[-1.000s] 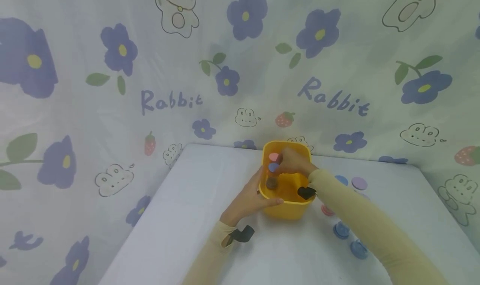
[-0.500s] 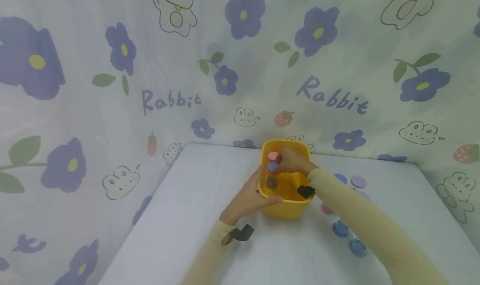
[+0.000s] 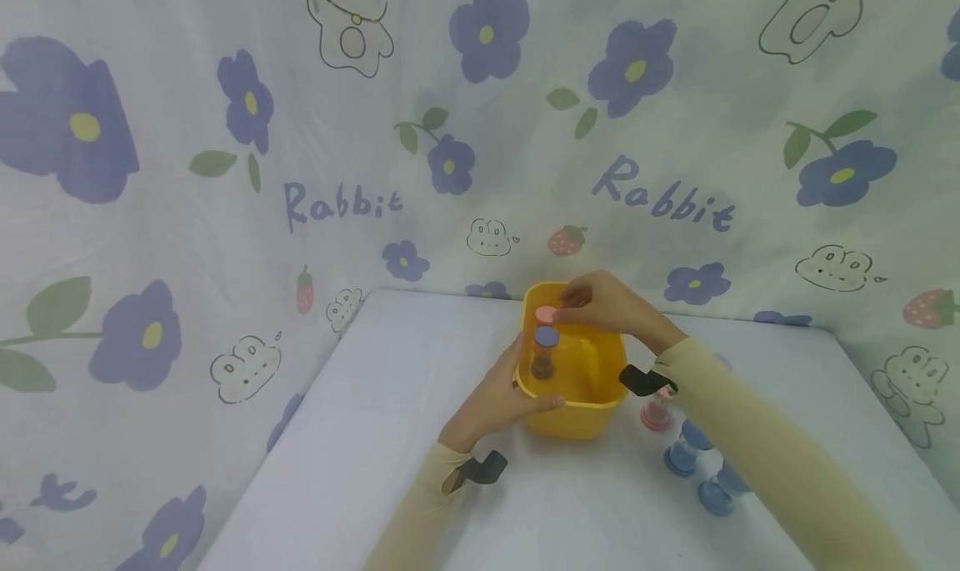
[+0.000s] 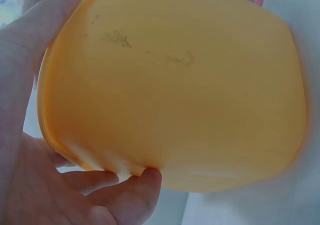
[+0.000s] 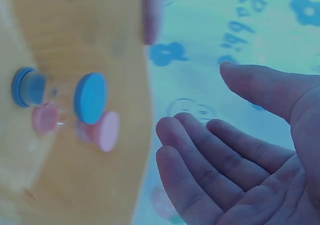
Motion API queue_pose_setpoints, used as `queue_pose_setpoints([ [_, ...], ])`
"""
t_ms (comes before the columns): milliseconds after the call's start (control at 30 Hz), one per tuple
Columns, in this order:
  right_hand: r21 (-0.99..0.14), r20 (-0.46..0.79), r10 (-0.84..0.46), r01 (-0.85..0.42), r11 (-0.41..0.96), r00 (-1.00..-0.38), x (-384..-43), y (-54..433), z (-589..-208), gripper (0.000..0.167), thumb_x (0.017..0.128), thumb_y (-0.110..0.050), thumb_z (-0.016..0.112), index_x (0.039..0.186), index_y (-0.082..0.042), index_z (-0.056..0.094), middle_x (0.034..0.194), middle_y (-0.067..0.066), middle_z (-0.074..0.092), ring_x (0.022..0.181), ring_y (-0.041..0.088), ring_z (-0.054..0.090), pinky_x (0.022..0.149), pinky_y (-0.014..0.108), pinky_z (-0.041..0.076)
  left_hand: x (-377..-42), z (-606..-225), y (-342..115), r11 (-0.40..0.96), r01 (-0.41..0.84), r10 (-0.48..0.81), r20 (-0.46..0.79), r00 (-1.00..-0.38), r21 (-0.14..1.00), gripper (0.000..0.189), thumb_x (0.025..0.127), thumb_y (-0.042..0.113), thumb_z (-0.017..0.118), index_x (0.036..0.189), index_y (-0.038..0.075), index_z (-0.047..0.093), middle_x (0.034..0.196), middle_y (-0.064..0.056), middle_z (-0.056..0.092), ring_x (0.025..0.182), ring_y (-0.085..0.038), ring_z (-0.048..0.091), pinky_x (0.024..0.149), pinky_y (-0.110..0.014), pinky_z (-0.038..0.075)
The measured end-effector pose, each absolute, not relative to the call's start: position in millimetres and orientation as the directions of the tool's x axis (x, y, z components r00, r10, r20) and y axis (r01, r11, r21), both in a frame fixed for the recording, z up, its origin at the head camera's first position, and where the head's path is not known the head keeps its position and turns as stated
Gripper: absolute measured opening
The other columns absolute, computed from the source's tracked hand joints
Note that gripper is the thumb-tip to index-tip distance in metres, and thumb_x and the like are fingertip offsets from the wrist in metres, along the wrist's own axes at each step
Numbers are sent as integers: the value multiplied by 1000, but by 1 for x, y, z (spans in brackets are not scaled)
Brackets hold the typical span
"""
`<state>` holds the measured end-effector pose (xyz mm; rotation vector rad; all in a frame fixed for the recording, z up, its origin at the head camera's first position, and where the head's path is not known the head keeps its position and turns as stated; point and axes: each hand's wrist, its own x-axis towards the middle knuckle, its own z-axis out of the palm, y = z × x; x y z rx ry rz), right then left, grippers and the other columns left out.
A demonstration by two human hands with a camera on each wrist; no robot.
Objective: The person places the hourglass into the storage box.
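Observation:
A yellow plastic bin [image 3: 573,421] stands near the table's back edge. My left hand [image 3: 495,400] grips its left side, thumb on the front rim; in the left wrist view the fingers [image 4: 132,197] curl against the wall. Inside the bin, along its left side, stand a blue-ended sand timer [image 3: 547,338] and a pink-ended sand timer [image 3: 546,313]. The right wrist view shows the blue timer [image 5: 91,98] upright beside the pink one [image 5: 108,131]. Above the bin's back right rim is my right hand [image 3: 607,306], palm empty [image 5: 240,175], fingers loosely bent.
Right of the bin stand a pink sand timer [image 3: 655,415] and two blue sand timers [image 3: 681,458], partly behind the right sleeve [image 3: 765,446]. A purple-topped one is mostly hidden there. A flower-patterned curtain [image 3: 510,121] hangs behind the white table [image 3: 405,363].
My right hand has let go of the blue sand timer inside the bin and risen up and to the right. My left hand keeps its grip on the bin.

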<state>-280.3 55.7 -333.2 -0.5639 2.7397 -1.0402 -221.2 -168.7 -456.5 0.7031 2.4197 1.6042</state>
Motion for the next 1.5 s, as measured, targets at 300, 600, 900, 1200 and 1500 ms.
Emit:
queue_pose_setpoints([
  [300, -697, 40, -287, -232, 678, -957, -236, 109, -327, 50, 98, -44, 69, 131, -7, 67, 126, 14, 73, 116, 32, 71, 103, 53, 58, -222, -456, -165, 289, 302, 468, 141, -873, 908, 114, 79, 56, 85, 162, 48, 8, 173, 5, 23, 157, -31, 31, 123, -64, 34],
  [600, -715, 67, -188, -179, 676, -980, -194, 162, -342, 51, 100, -50, 64, 131, -9, 66, 122, 13, 75, 108, 27, 74, 94, 39, 63, -223, -455, -164, 258, 301, 472, 152, -868, 918, 113, 79, 52, 87, 161, 51, 10, 172, 6, 26, 156, -30, 32, 124, -65, 32],
  [900, -760, 215, -163, -270, 591, -963, -166, 211, -378, 30, 102, -25, 66, 124, -4, 67, 112, -4, 77, 96, -8, 70, 82, 9, 57, -223, -457, -164, 260, 278, 467, 131, -874, 925, 110, 79, 48, 88, 161, 48, 14, 170, 2, 29, 154, -32, 36, 124, -63, 33],
  [1200, -729, 251, -72, -238, 642, -965, -143, 245, -410, 30, 100, -19, 70, 125, -3, 68, 103, -31, 70, 93, -16, 64, 75, 6, 53, -227, -457, -163, 211, 300, 491, 165, -855, 930, 105, 83, 37, 87, 160, 46, 16, 168, -1, 33, 150, -33, 39, 122, -66, 34],
  [1500, -708, 291, -60, -257, 658, -955, -117, 260, -448, 31, 95, -13, 75, 124, -5, 68, 108, -33, 67, 95, -12, 67, 77, 5, 54, -227, -460, -165, 225, 269, 487, 131, -863, 936, 108, 82, 40, 88, 161, 47, 14, 169, 1, 31, 152, -35, 36, 122, -67, 33],
])
